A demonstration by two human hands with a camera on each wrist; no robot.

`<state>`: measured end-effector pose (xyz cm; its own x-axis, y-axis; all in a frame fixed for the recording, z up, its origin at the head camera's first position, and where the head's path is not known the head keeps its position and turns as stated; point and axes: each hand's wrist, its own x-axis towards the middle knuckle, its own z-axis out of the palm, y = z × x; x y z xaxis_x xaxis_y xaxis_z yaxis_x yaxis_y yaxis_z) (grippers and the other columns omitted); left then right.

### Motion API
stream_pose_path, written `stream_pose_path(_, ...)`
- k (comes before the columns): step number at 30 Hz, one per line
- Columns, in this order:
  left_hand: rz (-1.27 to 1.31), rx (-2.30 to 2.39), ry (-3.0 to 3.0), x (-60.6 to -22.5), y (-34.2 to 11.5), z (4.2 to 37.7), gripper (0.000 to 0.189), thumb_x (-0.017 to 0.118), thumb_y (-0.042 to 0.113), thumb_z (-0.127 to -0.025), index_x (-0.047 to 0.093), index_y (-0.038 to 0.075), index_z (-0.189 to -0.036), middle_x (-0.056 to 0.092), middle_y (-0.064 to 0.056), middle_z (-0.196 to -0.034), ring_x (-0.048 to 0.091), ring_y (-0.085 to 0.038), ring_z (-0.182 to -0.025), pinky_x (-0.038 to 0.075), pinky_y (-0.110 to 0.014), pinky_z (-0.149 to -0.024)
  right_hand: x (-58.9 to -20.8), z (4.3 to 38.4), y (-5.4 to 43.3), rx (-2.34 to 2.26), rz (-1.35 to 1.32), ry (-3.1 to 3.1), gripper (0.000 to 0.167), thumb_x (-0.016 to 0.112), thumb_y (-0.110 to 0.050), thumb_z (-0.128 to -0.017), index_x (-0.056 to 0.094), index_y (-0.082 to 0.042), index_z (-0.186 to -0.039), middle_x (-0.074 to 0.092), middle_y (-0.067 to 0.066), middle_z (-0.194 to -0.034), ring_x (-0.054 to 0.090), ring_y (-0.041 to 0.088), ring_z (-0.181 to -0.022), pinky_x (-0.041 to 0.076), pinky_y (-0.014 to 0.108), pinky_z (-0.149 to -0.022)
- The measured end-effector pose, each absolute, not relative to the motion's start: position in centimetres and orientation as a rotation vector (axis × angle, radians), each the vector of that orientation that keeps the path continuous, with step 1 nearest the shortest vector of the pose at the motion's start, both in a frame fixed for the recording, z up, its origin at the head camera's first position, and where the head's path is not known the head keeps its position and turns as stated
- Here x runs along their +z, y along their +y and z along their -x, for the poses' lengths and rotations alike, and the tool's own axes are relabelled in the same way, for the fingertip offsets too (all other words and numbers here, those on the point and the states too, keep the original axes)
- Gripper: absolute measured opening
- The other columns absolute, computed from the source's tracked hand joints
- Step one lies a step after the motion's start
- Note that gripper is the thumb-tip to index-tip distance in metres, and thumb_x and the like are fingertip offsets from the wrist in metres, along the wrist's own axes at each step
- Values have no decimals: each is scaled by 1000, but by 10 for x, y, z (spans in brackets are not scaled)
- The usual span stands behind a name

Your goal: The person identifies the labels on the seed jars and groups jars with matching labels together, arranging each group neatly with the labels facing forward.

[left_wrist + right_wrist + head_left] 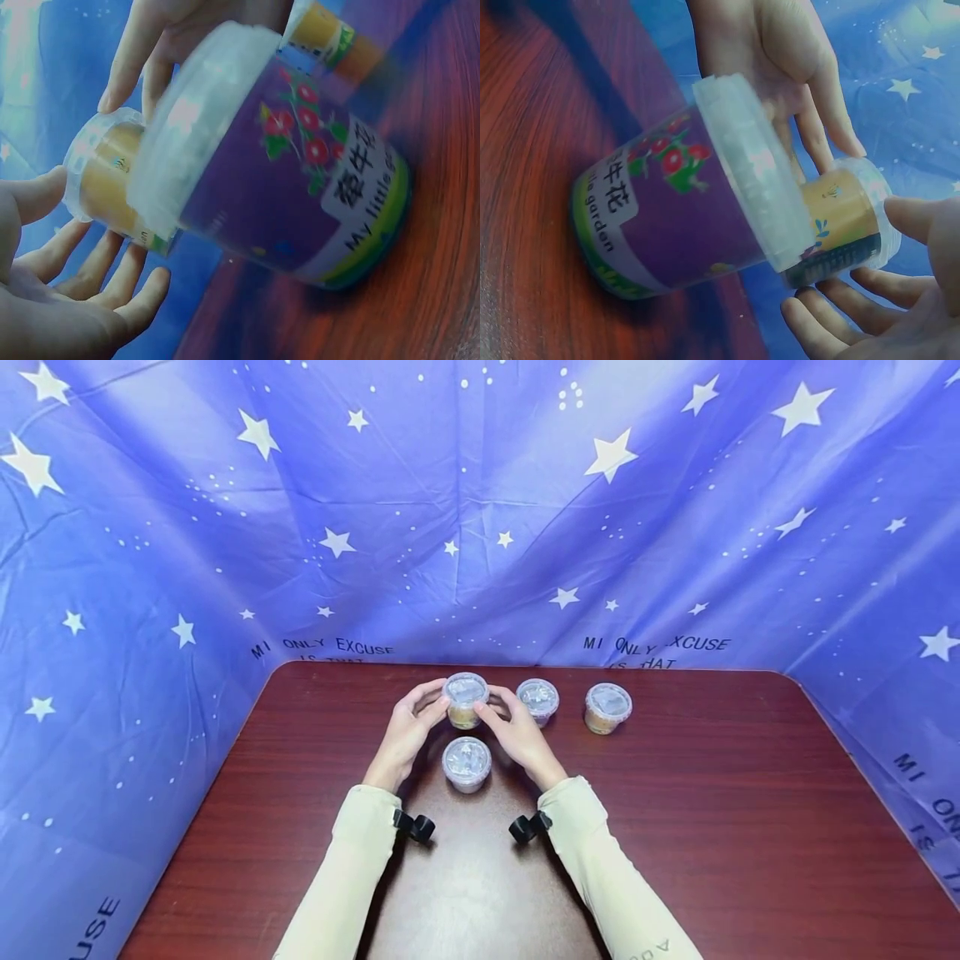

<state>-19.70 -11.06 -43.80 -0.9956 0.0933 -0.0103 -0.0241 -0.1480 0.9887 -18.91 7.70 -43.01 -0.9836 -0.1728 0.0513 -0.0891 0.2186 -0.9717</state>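
Note:
Both hands hold a small tub with a yellow label (464, 717) and a clear lid, one from each side. My left hand (408, 727) has its thumb near the lid rim and its fingers around the lower side. The right hand (519, 732) mirrors this, thumb at the front of the tub. Against the blue cloth in the wrist views, the base of this tub shows beyond the lid of a purple-labelled tub (277, 165). That purple tub, printed with red flowers and "My little garden", stands upright on the table between the forearms.
Right of the hands stand another lidded tub (537, 700), close by the right hand, and an orange-yellow lidded tub (608, 708) farther right. The dark red wooden table (712, 827) meets a blue star-printed curtain (450, 593) behind. Black wrist cameras (416, 827) are strapped to the sleeves.

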Motion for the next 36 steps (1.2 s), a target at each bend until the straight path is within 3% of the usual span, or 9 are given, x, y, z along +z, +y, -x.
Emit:
stream_pose_path(8,-91,2386,1946,-424,-109,183,38,61,8,-98,54,0,-135,57,-20,-129,62,-15,-108,51,-35,-101,-415,179,82,-1911,310,2379,43,59,-23,-100,52,-2,-137,61,23,-131,57,35,-124,43,48,-108)
stream_pose_path(15,-108,2356,2010,-412,-105,169,38,62,10,-98,56,0,-134,60,-18,-123,64,-15,-103,50,-44,-101,-405,169,89,-1879,341,2392,44,59,-26,-101,52,-1,-136,60,23,-131,57,34,-124,44,48,-107)
stream_pose_path(20,-113,2356,2007,-406,-102,159,38,62,10,-98,55,0,-133,60,-17,-120,65,-15,-101,54,-38,-96,-398,160,93,-1866,336,2379,42,58,-27,-101,52,-3,-134,61,21,-129,57,31,-124,44,46,-107)
stream_pose_path(36,-116,2328,1981,-401,-91,133,35,62,14,-98,55,0,-129,63,-5,-107,62,-14,-98,54,-40,-92,-392,134,110,-1873,357,2360,35,58,-25,-101,55,-1,-127,64,19,-120,62,27,-113,49,41,-99)
